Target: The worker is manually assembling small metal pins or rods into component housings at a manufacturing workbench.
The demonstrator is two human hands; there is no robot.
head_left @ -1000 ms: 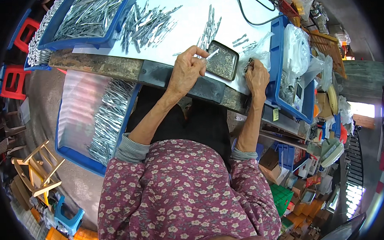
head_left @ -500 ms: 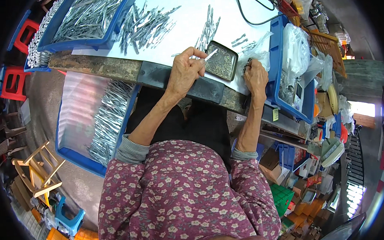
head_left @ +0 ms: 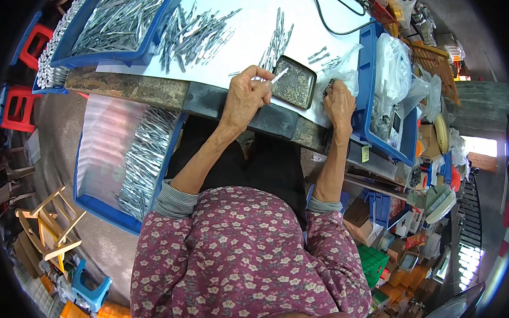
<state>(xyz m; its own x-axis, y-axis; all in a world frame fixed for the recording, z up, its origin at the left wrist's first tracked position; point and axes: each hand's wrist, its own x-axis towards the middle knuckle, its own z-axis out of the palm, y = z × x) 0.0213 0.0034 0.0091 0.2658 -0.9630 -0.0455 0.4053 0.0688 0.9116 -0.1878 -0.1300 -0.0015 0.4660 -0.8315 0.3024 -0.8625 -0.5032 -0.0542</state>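
My left hand (head_left: 245, 97) is closed on a thin silvery metal strip (head_left: 279, 75), whose end sticks out over a dark-rimmed tray (head_left: 313, 80) of tiny metal pieces. To the right of this tray, my right hand (head_left: 339, 104) has its fingers pinched together on small dark metal parts (head_left: 328, 84) beside a clear plastic bag (head_left: 348, 71). What exactly the fingertips grip there cannot be made out. Beyond the tray lies a small pile of metal strips (head_left: 278, 40), with a few short pieces (head_left: 318, 54) to its right.
A blue bin of metal strips (head_left: 144, 57) stands at the table's left, beside a larger loose pile (head_left: 197, 37). At the right is a blue crate (head_left: 366, 82) with plastic bags. Below left, another blue bin (head_left: 113, 213) holds more strips. A black cable (head_left: 324, 22) crosses the far side.
Almost nothing differs. Both hands keep their places and grips, and the view has shifted very slightly.
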